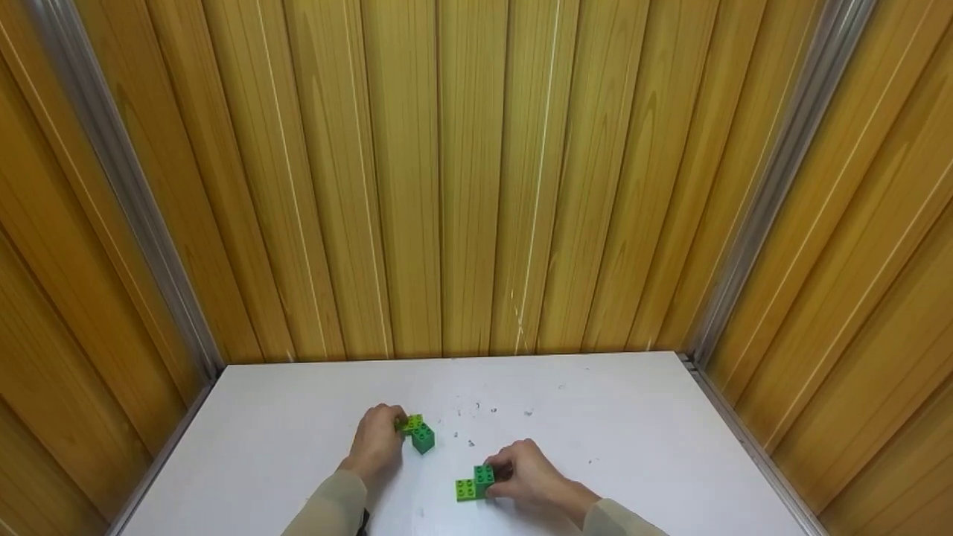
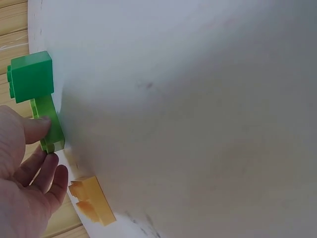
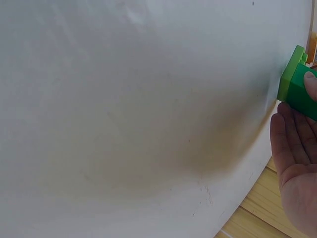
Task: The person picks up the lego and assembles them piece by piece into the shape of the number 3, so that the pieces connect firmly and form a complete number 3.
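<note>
My left hand (image 1: 377, 439) pinches a light green toy building brick (image 2: 49, 121) between thumb and fingers. A taller dark green brick (image 1: 423, 438) is joined to one end of it, overhanging to the side in the left wrist view. To the right and nearer the front edge, my right hand (image 1: 527, 473) grips a dark green brick (image 1: 484, 476) with thumb and fingers. That one sits on a flat light green brick (image 1: 465, 489), whose bare studs stick out on the left. The two pairs are apart from each other.
An orange brick (image 2: 94, 201) lies on the white table (image 1: 633, 417), beyond the left fingertips in the left wrist view. Dark scuff marks (image 1: 470, 443) dot the tabletop between the hands. Wood-patterned panels (image 1: 461, 186) wall in the table's back and sides.
</note>
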`<state>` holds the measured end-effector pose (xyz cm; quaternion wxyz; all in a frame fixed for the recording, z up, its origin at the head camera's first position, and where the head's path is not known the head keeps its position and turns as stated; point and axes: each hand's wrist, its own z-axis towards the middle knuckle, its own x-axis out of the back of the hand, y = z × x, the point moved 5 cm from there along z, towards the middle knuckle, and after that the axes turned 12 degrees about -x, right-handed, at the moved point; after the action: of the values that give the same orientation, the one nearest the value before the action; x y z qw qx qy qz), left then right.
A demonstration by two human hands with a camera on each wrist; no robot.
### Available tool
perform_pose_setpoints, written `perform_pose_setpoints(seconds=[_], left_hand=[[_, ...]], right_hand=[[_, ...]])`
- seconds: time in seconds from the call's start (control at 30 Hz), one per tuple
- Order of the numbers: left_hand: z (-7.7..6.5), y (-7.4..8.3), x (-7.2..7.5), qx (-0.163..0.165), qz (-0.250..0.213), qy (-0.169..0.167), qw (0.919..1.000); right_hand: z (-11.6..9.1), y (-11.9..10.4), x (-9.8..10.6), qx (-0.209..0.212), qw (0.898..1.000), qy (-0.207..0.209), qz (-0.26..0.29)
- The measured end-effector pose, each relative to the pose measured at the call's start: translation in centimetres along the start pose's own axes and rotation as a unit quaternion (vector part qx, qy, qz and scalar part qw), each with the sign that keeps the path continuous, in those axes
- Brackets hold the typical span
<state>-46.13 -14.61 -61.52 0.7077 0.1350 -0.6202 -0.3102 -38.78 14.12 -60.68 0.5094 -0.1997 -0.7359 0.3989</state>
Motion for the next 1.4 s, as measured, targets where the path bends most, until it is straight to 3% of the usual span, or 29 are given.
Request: perform_pose_setpoints(seconds=[0.3,0.4,0.53,0.7,0.87,1.3,1.4], left_hand=[[-0.2,-0.2,0.2,0.026,-0.029,0.003,0.9992],[-0.2,0.0,0.6,0.009,-0.022,0.015,0.9996],[-0.4,0.5,1.0,0.000,-0.014,0.026,0.9996],[-0.4,1.2,1.3,0.024,-0.043,0.019,0.9986],[-0.2,2.2,1.6,0.027,-0.068,0.020,0.9971],[-1.1,4.8,2.2,-0.035,-0.082,0.037,0.9953],[-1.3,5.4,2.2,-0.050,-0.085,0.037,0.9944]], right_hand=[[0.0,0.0,-0.1,-0.008,1.000,-0.004,-0.008],[0.0,-0.1,-0.1,-0.005,1.000,-0.002,-0.016],[0.0,-0.2,-0.1,-0.002,1.000,-0.001,-0.023],[0.0,0.1,-0.1,-0.009,1.000,-0.005,-0.015],[0.0,0.3,-0.1,-0.011,1.000,-0.005,-0.015],[0.2,0.3,0.0,-0.035,0.999,-0.004,-0.026],[0.3,0.2,-0.1,-0.020,0.999,-0.004,-0.028]])
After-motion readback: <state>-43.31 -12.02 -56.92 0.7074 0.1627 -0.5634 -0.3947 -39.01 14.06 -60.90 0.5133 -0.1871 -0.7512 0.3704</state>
